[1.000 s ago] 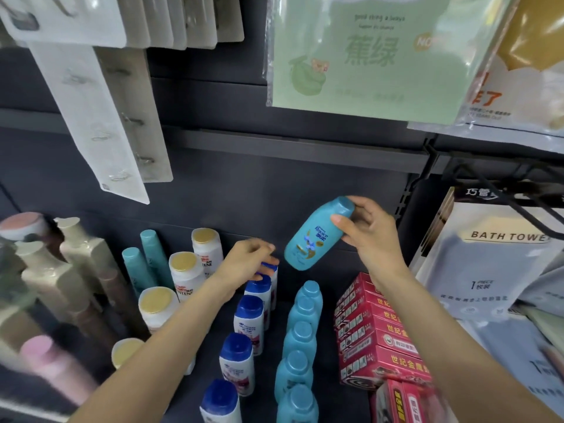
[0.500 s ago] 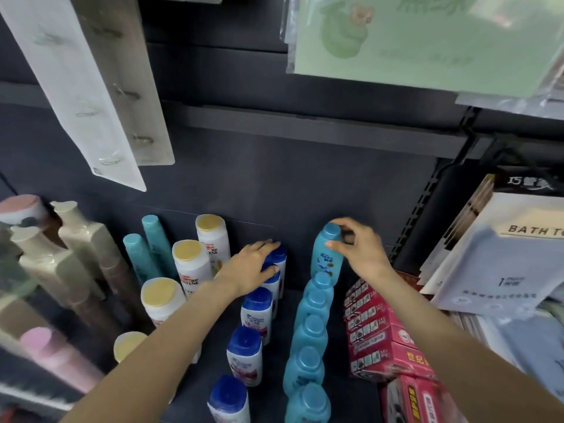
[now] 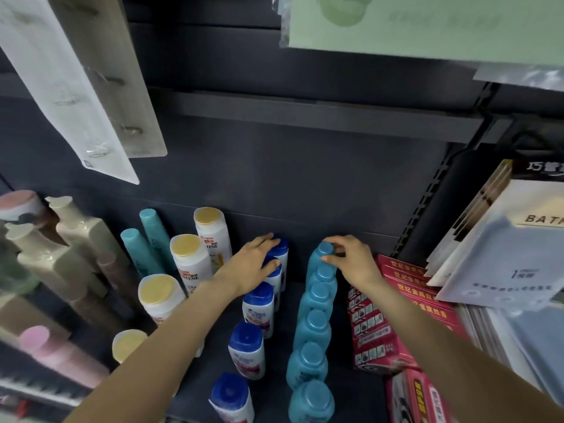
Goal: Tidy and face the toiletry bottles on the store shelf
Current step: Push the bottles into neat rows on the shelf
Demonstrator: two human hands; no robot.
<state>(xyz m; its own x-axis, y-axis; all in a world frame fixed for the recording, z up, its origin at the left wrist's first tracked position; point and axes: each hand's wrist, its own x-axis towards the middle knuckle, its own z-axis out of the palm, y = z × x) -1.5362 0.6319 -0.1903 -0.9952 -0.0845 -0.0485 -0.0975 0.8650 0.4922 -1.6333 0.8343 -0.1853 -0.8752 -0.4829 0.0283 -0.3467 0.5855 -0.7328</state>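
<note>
A row of several teal bottles point(image 3: 312, 331) runs front to back on the dark shelf point(image 3: 363, 398). My right hand point(image 3: 351, 261) pinches the cap of the rearmost teal bottle point(image 3: 324, 249), which stands upright at the back of that row. To the left runs a row of white bottles with blue caps point(image 3: 247, 349). My left hand point(image 3: 253, 264) lies with straight fingers on top of the two rearmost blue caps point(image 3: 282, 244), covering most of them.
White bottles with yellow caps point(image 3: 189, 257), slim teal tubes point(image 3: 137, 248) and beige bottles point(image 3: 61, 264) stand on the left. Red boxes point(image 3: 406, 303) sit right of the teal row, with bath towel packs point(image 3: 503, 264) beyond. Hanging packs point(image 3: 412, 22) are overhead.
My right hand brought the tilted teal bottle down from mid-air and stood it upright at the back of the teal row. My left hand flattened onto the rear blue caps.
</note>
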